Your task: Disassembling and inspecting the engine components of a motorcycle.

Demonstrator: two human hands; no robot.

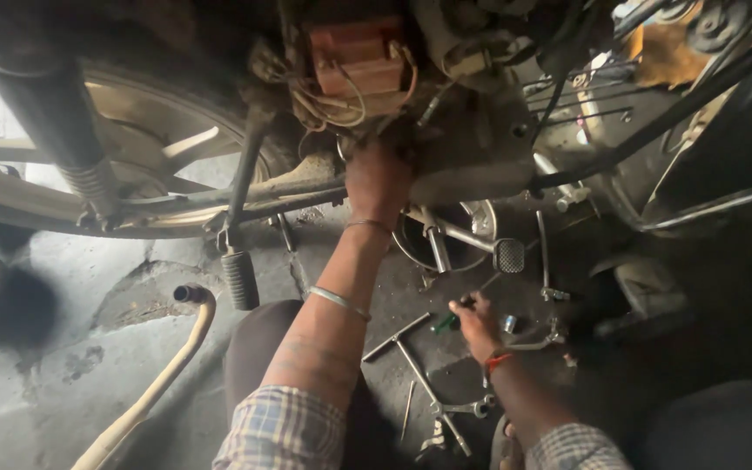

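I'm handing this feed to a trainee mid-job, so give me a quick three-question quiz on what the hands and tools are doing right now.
1. True or false: the left hand is pressed up against the underside of the motorcycle engine.
2. Multiple choice: the right hand is on the floor at A) the tan exhaust pipe, B) a green-handled screwdriver, C) the steel bowl.
3. Short answer: which long tool lies on the floor between the two forearms?

Key
1. True; the arm reaches up to it.
2. B, the green-handled screwdriver; whether the fingers have closed on it is unclear.
3. The T-handle wrench, above the small spanners.
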